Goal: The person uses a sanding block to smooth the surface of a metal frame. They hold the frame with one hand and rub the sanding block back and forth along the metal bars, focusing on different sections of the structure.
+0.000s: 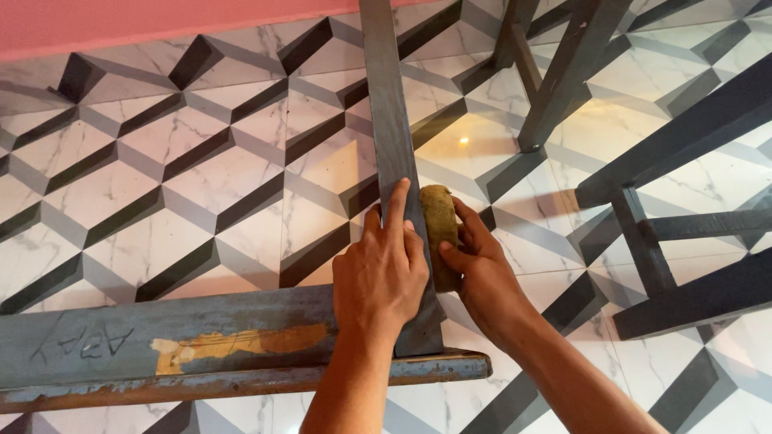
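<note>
On the upright grey bar (392, 137) in front of me, I am pressing my left hand (379, 273) flat, fingers stretched out and lying along its face, index finger pointing up it, steadying it and gripping nothing. My right hand (481, 273) is pinching a worn yellowish-brown sanding pad (438, 229) between thumb and fingers, holding it against the bar's right edge. I judge I am in the middle of rubbing that edge down; the next stroke is calling for firm pressure along the bar while my left keeps it from shifting. The bar is meeting a rusty, scuffed crosspiece (201, 354) just below my wrists. Underneath, a marble-look tiled floor (161, 193) with dark cube patterning is showing, a pink wall (121, 24) behind it, and dark frames (683, 241) standing to my right.
</note>
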